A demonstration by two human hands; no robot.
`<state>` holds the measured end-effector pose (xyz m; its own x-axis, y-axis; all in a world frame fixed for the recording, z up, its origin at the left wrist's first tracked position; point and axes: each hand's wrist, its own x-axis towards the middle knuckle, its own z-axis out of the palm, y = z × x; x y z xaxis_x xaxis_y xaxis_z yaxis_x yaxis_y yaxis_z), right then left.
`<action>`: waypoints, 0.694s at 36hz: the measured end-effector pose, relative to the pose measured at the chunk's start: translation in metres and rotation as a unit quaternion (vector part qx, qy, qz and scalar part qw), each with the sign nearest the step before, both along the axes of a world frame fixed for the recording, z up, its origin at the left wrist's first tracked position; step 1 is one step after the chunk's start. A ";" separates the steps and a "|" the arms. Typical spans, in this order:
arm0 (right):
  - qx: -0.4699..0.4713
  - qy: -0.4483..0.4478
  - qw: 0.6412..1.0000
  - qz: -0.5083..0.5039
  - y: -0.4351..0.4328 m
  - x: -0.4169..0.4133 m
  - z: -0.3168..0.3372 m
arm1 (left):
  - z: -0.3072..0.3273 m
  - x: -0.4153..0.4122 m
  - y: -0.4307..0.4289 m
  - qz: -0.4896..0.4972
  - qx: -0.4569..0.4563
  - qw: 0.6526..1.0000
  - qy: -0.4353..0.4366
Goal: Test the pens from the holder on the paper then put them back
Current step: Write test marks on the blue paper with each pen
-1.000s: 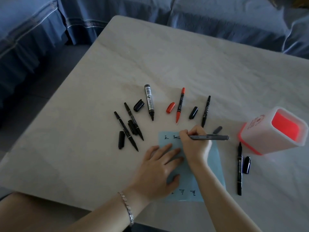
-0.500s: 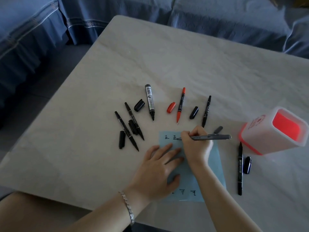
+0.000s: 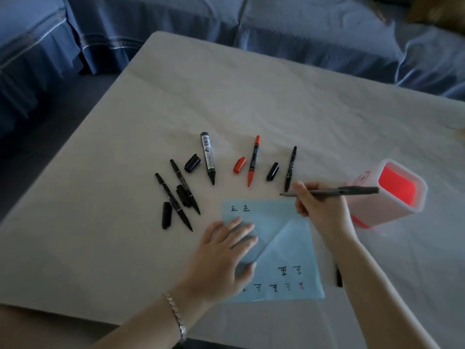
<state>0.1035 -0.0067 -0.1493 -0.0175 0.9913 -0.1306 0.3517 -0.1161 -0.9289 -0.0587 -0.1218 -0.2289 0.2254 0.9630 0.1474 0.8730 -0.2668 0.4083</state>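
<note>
My right hand [image 3: 319, 210] grips a grey pen [image 3: 349, 191], its tip lifted just past the top right corner of the light blue paper [image 3: 284, 248]. My left hand [image 3: 221, 255] lies flat on the paper's left side, fingers spread. Small written marks sit at the paper's top left and along its bottom. The white holder with a red inside [image 3: 392, 195] stands to the right, just behind the pen's end. Uncapped pens lie fanned above the paper: a thick black marker [image 3: 208, 158], a red pen [image 3: 253, 161], a thin black pen [image 3: 290, 168], and two black pens [image 3: 176, 197] at left.
Loose caps lie among the pens: black ones [image 3: 192, 163] [image 3: 272, 171] [image 3: 166, 214] and a red one [image 3: 239, 165]. Another black pen [image 3: 339, 277] shows partly behind my right forearm. A blue sofa [image 3: 276, 28] runs along the far side of the pale table [image 3: 251, 96].
My right hand has lifted the grey pen off the paper and moved it up and to the right. A second mark now stands at the paper's top left. My left hand stays put.
</note>
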 end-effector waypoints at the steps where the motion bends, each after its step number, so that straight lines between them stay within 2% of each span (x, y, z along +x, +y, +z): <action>1: -0.016 0.006 1.000 0.003 0.003 0.007 0.005 | 0.000 0.000 0.000 -0.002 0.000 1.000 0.001; 6: -0.053 0.000 0.999 -0.015 0.018 0.039 0.031 | -0.002 0.000 0.001 -0.003 0.006 1.000 0.001; 12: -0.102 -0.169 0.979 0.053 0.030 0.053 0.037 | -0.003 0.001 0.002 0.000 0.022 1.000 -0.011; 17: -0.117 -0.261 0.953 0.096 0.036 0.046 0.020 | -0.005 0.001 0.002 -0.004 0.021 1.000 0.000; 25: -0.064 -0.384 0.920 0.050 0.031 0.047 -0.010 | -0.003 0.001 0.001 -0.002 0.003 1.000 -0.003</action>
<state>0.1504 0.0242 -0.1595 0.0392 0.9652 -0.2585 0.9136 -0.1394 -0.3819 -0.0575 -0.1206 -0.2322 0.2287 0.9610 0.1555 0.8693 -0.2735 0.4117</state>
